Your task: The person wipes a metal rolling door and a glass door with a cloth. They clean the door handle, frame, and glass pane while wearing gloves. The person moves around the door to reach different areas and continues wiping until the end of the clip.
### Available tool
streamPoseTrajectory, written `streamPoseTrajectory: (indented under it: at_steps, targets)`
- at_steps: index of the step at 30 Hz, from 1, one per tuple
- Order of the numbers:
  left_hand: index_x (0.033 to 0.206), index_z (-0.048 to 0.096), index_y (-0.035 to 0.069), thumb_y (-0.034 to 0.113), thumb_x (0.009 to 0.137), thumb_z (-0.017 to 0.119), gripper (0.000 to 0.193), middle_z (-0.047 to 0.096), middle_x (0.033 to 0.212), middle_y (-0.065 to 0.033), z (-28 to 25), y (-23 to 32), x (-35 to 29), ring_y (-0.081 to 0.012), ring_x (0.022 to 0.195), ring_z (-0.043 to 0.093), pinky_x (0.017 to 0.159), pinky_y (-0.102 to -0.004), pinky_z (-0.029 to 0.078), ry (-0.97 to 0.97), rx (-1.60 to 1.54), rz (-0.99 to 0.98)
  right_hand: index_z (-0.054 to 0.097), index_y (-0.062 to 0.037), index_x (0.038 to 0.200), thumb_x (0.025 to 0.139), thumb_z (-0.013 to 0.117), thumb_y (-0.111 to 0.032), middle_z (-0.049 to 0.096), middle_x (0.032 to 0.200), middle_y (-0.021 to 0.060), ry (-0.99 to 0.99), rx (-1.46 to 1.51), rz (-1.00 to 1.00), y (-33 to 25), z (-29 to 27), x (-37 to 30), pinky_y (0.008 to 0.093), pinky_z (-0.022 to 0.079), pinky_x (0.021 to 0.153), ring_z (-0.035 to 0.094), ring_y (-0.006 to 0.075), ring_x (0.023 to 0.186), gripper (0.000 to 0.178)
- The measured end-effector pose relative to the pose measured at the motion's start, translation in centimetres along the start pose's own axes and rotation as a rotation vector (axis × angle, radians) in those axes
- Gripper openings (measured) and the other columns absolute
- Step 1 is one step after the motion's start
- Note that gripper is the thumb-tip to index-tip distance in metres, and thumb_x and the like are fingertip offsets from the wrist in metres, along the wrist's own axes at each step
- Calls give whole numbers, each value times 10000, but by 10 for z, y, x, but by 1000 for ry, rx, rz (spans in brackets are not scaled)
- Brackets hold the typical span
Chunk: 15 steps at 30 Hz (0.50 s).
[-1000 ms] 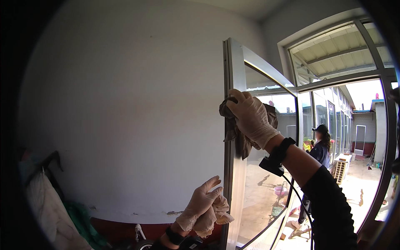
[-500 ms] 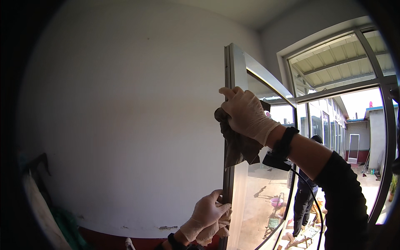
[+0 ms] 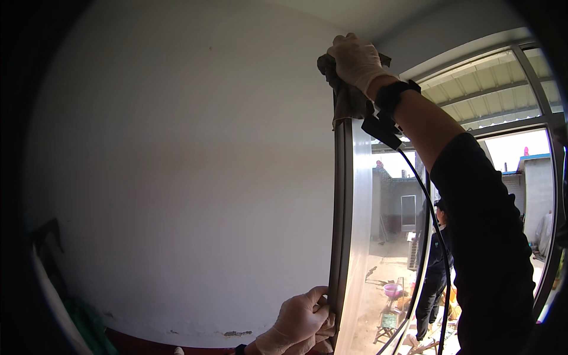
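Note:
A glass door with a metal frame stands open, its dark outer edge upright in front of me. Up at its top corner, my right hand, in a pale thin glove, is closed on a dark grey-brown cloth. The cloth is wrapped over the frame's edge and hangs down a little. Lower down, my left hand, gloved the same way, grips the door's edge with curled fingers. A pale bunched fold shows beneath those fingers; I cannot make out what it is.
A plain wall fills the left side. Green fabric lies at the lower left. A black cable hangs from a device at my right wrist. Outside, past the door, are a person, a pink basin and a small stool.
My right hand has slid upward with the cloth, from partway down the door's edge to its top. My left hand stays low on the edge. The person outside has changed posture.

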State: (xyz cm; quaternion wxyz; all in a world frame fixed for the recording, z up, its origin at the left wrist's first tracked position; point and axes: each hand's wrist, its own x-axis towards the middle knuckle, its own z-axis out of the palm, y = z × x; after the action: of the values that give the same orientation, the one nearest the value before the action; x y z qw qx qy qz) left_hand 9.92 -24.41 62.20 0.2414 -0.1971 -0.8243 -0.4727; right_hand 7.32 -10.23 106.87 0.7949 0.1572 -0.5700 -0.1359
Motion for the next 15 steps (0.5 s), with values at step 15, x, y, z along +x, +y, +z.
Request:
streamPoseTrajectory:
  at_steps: [15]
  targets:
    - [1269,585,-36,-12,951,564,319,664,841,-16,2,3,-3,-78,746,640,689,-221,520,17,-183,47,736,-100,908,750,708,-165,704,989,53,57,332,-316,-13,-31,-99,403,563,824,655,273,1004,173]
